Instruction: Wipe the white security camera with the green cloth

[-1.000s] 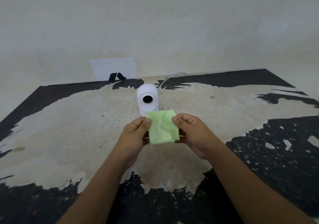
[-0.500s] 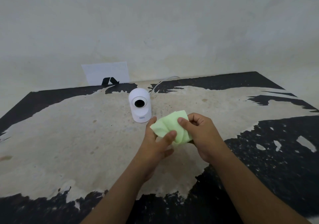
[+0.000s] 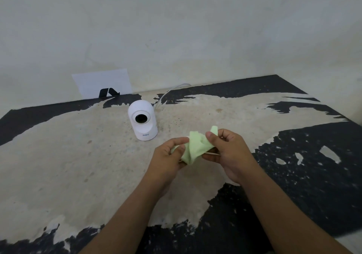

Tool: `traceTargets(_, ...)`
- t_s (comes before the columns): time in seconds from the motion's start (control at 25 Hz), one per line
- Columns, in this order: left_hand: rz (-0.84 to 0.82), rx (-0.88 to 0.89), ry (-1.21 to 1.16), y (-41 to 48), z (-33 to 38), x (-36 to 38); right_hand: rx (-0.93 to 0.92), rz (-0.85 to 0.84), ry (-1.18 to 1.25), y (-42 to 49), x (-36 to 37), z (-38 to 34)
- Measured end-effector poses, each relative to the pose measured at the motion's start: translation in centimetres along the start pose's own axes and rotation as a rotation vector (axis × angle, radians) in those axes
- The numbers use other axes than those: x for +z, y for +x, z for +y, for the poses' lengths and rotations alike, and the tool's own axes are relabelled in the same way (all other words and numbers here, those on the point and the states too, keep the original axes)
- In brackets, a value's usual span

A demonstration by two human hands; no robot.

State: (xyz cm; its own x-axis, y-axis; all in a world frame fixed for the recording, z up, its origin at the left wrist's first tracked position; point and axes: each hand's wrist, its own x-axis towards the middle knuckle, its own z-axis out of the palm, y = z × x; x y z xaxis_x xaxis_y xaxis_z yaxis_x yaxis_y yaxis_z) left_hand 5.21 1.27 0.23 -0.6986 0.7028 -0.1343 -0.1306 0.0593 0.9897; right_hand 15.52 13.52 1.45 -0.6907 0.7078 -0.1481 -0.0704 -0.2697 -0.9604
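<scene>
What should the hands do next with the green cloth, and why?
Probably carry the green cloth forward and left to the white camera and press it on the top. The left hand and right hand both hold the bunched cloth, but it sits apart from the camera, so no wiping has begun.

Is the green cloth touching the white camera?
No, the green cloth is bunched between both hands, apart from the white camera on the table.
</scene>
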Motion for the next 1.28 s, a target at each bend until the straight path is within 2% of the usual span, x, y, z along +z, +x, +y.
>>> traceTargets(0.12, 0.123, 0.028, -0.001, 2.4, 0.6, 0.1, 0.000, 0.068, -0.082, 0.5, -1.5, 0.0)
traceTargets(0.2, 0.160, 0.085, 0.035, 4.2, 1.5, 0.2, -0.025, 0.103, -0.238, 0.5, -2.3, 0.2)
traceTargets(0.32, 0.129, 0.174, 0.196, 6.3, 2.8, 1.0, -0.073, 0.124, -0.669, 0.4, -3.4, 0.5)
traceTargets(0.4, 0.036, 0.256, 0.365, 7.2, 3.8, 1.7, -0.116, 0.152, -0.841, 0.5, -3.8, 0.7)
traceTargets(0.52, -0.145, 0.357, 0.488, 7.4, 5.4, 2.4, -0.231, 0.214, -0.728, 0.7, -3.8, 0.1)
traceTargets(0.6, -0.254, 0.388, 0.510, 7.0, 6.5, 2.7, -0.238, 0.123, -0.609, 1.0, -3.5, -1.0)
traceTargets(0.68, -0.325, 0.408, 0.506, 6.8, 7.6, 3.0, -0.161, -0.020, -0.502, 1.7, -3.4, -2.1)
traceTargets(0.76, -0.313, 0.416, 0.456, 7.1, 8.4, 3.2, -0.107, -0.134, -0.449, 2.0, -3.3, -2.7)
traceTargets(0.92, -0.128, 0.430, 0.498, 9.8, 7.3, 2.2, -0.049, -0.117, -0.488, 2.2, -2.7, -1.4)
traceTargets(0.96, -0.098, 0.387, 0.559, 10.3, 6.6, 2.0, -0.038, -0.098, -0.578, 2.1, -2.5, -1.0)
traceTargets(1.04, -0.073, 0.309, 0.782, 10.5, 4.6, 1.5, -0.011, -0.036, -1.015, 2.3, -2.7, -0.3)
traceTargets(1.12, -0.058, 0.329, 0.923, 9.8, 3.2, 0.8, -0.101, 0.095, -1.412, 2.5, -2.8, 0.0)
traceTargets(1.2, -0.052, 0.367, 0.905, 8.6, 2.5, -0.3, -0.270, 0.125, -1.508, 2.3, -1.9, 0.0)
traceTargets(1.28, -0.051, 0.398, 0.889, 7.1, 1.9, -1.5, -0.322, -0.023, -1.571, 2.1, -0.6, 0.4)
